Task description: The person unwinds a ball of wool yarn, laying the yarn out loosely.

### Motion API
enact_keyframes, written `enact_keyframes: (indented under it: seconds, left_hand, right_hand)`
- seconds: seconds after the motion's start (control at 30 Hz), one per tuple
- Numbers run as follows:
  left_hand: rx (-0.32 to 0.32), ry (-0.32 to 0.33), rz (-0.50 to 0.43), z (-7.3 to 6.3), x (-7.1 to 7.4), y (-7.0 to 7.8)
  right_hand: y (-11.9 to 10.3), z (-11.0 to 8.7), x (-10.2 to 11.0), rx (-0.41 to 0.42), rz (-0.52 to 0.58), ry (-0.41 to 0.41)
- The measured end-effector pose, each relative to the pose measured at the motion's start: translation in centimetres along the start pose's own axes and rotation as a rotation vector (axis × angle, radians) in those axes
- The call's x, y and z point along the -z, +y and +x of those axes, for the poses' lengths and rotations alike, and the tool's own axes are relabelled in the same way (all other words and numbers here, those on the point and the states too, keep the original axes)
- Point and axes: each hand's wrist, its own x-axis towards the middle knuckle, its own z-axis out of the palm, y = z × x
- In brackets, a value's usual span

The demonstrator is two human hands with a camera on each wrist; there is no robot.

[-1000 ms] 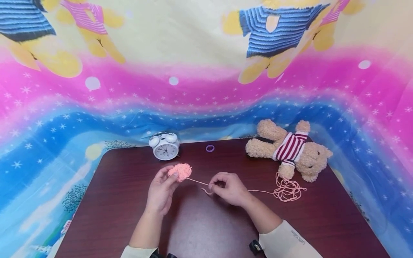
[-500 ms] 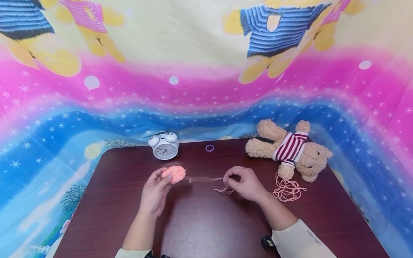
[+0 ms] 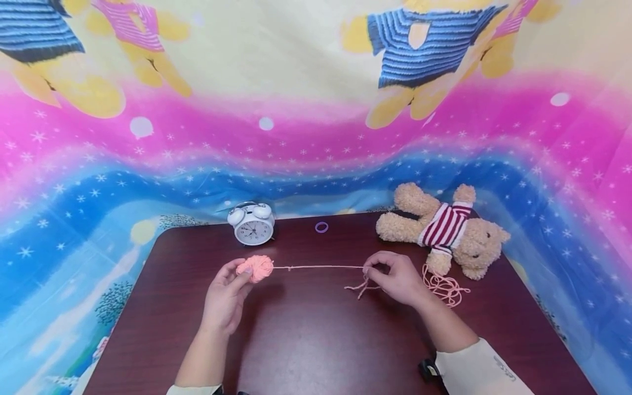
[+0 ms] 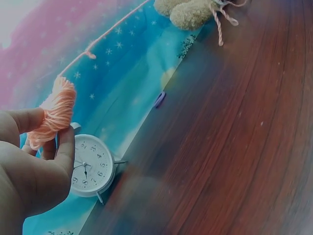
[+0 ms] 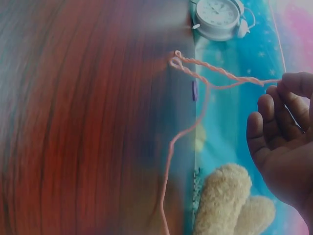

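Note:
A small peach ball of yarn (image 3: 258, 267) is gripped between the thumb and fingers of my left hand (image 3: 224, 299), held above the table. From it a strand of yarn (image 3: 326, 266) runs straight and taut to my right hand (image 3: 397, 278), whose thumb and index finger pinch it. A small knot or kink shows on the strand close to the ball. Below the right fingertips dangle twisted loops of yarn (image 5: 220, 73), and a loose length trails down from them. A tangled heap of the same yarn (image 3: 446, 288) lies on the table, partly hidden by the right hand and wrist.
A white twin-bell alarm clock (image 3: 253, 225) stands at the table's back left. Right of it lies a purple ring (image 3: 321, 227). A teddy bear (image 3: 444, 230) in a striped shirt lies at the back right. Printed cloth (image 3: 306, 137) hangs behind the dark wooden table (image 3: 306, 340).
My right hand has moved right, pinching the yarn, while my left hand has shifted slightly left with the ball. The strand between them has grown longer and now stretches straight.

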Motion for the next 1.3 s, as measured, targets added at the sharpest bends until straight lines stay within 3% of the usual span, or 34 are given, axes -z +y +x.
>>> enact_keyframes:
  seconds: [0.3,0.53,1.3]
  left_hand:
    - [0.011,0.025,0.022,0.0,1.6,0.5]
    - [0.022,0.038,0.031,0.0,2.5,0.6]
    - [0.005,0.071,0.056,-0.5,4.7,2.0]
  right_hand:
    - [1.0,-0.7,1.8,-0.040,-0.060,0.030]
    - [2.0,-1.4,3.1,-0.075,-0.044,0.040]
    - [5.3,-4.8,8.8,-0.216,-0.192,0.039]
